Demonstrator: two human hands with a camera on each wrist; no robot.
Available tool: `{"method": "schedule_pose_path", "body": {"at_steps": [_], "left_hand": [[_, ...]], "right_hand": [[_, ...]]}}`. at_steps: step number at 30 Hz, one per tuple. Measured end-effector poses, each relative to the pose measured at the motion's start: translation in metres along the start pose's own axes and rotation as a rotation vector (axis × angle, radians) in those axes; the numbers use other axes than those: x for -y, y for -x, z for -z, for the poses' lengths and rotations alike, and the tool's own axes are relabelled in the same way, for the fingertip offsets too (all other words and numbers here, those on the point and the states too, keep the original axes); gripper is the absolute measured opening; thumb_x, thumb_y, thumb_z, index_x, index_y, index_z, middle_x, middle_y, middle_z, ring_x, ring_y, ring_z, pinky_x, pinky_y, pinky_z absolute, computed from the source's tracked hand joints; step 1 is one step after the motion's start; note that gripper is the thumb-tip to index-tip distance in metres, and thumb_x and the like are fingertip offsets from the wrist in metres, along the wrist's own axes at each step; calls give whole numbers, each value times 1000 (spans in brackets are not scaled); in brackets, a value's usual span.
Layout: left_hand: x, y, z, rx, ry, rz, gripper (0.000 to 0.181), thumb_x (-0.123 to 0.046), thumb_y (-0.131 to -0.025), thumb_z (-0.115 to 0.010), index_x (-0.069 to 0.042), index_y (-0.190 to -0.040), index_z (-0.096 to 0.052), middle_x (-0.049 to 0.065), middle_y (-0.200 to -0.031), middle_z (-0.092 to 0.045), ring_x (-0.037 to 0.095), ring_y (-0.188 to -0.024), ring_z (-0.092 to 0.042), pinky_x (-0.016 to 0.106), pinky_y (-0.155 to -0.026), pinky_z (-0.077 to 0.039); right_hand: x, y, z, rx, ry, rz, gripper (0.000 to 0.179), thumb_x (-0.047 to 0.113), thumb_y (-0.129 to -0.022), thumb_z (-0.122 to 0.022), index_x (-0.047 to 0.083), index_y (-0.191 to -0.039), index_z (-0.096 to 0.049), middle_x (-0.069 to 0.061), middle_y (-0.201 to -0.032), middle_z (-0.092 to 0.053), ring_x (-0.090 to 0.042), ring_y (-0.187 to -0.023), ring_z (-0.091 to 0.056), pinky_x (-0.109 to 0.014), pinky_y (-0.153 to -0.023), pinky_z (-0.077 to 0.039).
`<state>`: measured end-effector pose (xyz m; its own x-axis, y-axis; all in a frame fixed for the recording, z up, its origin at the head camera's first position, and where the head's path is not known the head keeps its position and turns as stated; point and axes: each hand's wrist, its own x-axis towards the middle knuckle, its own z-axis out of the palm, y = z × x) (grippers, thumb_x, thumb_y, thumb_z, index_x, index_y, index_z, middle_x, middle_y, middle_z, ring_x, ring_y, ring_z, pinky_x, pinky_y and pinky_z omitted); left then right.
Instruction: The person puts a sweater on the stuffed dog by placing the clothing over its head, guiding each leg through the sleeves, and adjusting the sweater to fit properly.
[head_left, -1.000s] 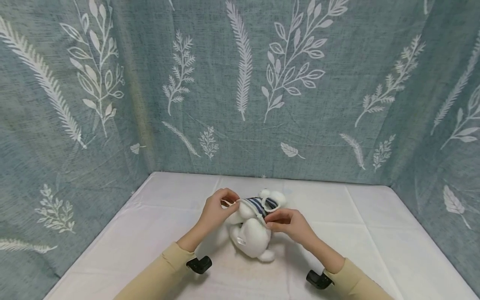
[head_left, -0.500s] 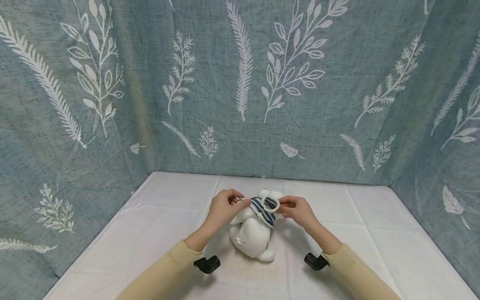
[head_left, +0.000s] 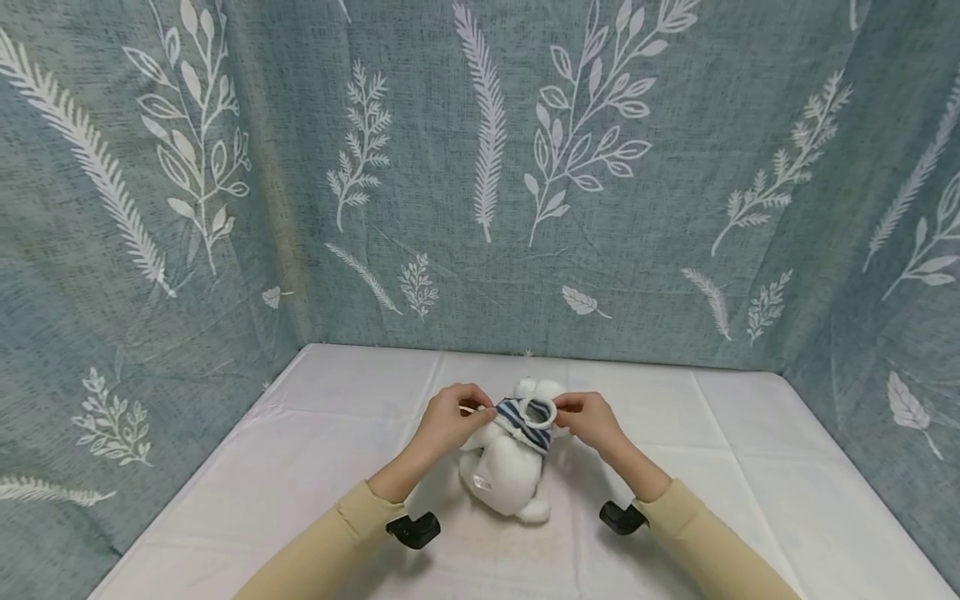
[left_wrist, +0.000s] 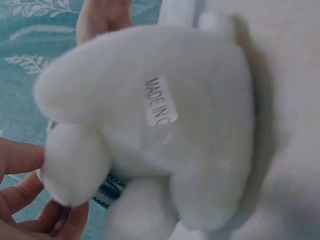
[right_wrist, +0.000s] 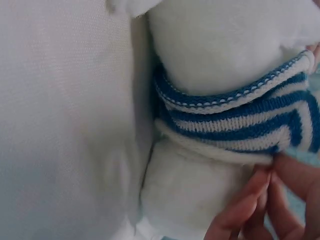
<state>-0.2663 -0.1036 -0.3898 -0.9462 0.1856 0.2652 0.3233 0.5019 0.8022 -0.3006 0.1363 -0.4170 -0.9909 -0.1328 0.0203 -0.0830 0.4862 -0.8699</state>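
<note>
Pinching striped knit garment [right_wrist: 240, 117]: both hands [head_left: 453, 417] [head_left: 588, 419] | around white plush toy [left_wrist: 132, 130] | label [left_wrist: 160, 101]: "MADE IN", then unclear

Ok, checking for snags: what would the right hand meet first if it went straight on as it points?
The right hand would first meet the striped knit garment, whose edge it pinches. Beyond that, the left hand seems in line, though depth is unclear.

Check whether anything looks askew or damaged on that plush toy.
The striped garment looks askew: it slants across the white plush toy as a narrow, bunched band, its white-rimmed opening gaping at the right hand. No damage shows in these views.
</note>
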Motion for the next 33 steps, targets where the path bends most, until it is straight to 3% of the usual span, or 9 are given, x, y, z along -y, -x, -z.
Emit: {"method": "schedule_pose_path", "body": {"at_steps": [3,7,13,15,18,20,23,29,33], "left_hand": [[0,3,6,-11,23,4,5,-16,-88,-67,-12,-86,-68,3,-96,-66,21,-94,-63,36,-79,-52],[2,6,14,-33,40,77,4,-16,-87,-69,-14,-84,-68,0,-94,-67,22,-94,-63,35,-74,-51],[2,6,13,-32,9,75,7,-22,-88,-68,-15,-88,-68,0,-96,-65,21,-93,-62,32,-72,-50],[1,7,12,-46,-3,68,8,-24,-88,-68,-16,-89,-68,0,-97,-65,21,-93,-62,32,-72,-49],[0,8,10,-67,-3,67,12,-26,-86,-69,-15,-88,-68,1,-96,-65,21,-91,-62,32,-73,-49],[0,9,10,-78,0,69,13,-27,-86,-70,-15,-89,-67,1,-94,-65,21,-89,-62,32,-73,-49],[0,9,8,-91,2,67,15,-28,-85,-70,-14,-89,-67,1,-92,-66,20,-87,-62,31,-72,-49],[0,12,3,-101,14,74,17,-29,-85,-70,-14,-90,-67,2,-91,-67,19,-83,-63,30,-70,-50],[3,12,0,-114,32,73,16,-28,-85,-71,-14,-90,-67,3,-92,-67,18,-81,-64,29,-69,-51]], "right_hand": [[0,1,-2,-70,58,38,14,16,-88,-66,8,-97,-74,-4,-84,-71,-18,-75,-64,-29,-61,-50],[1,3,-4,-83,95,109,13,19,-87,-69,10,-95,-74,-4,-79,-71,-23,-75,-66,-27,-59,-50],[8,9,6,-114,-1,243,16,25,-87,-69,15,-99,-73,-3,-91,-70,-15,-79,-65,-27,-67,-51],[12,10,12,-81,-46,308,18,28,-87,-69,15,-100,-72,-4,-95,-70,-16,-80,-64,-30,-70,-51],[18,11,19,37,-64,389,21,30,-87,-69,14,-101,-73,-5,-99,-70,-20,-81,-63,-33,-70,-52],[22,12,21,107,-37,414,20,31,-87,-69,16,-100,-73,-4,-99,-71,-20,-82,-63,-33,-70,-52],[24,11,18,141,43,450,17,31,-87,-69,21,-100,-74,1,-96,-72,-13,-79,-63,-30,-68,-52],[25,7,1,24,181,499,9,22,-85,-71,21,-93,-76,4,-88,-73,-5,-68,-61,-25,-60,-51],[24,3,-9,-26,189,473,9,11,-83,-72,15,-90,-77,-2,-87,-74,-6,-65,-59,-22,-55,-48]]}}
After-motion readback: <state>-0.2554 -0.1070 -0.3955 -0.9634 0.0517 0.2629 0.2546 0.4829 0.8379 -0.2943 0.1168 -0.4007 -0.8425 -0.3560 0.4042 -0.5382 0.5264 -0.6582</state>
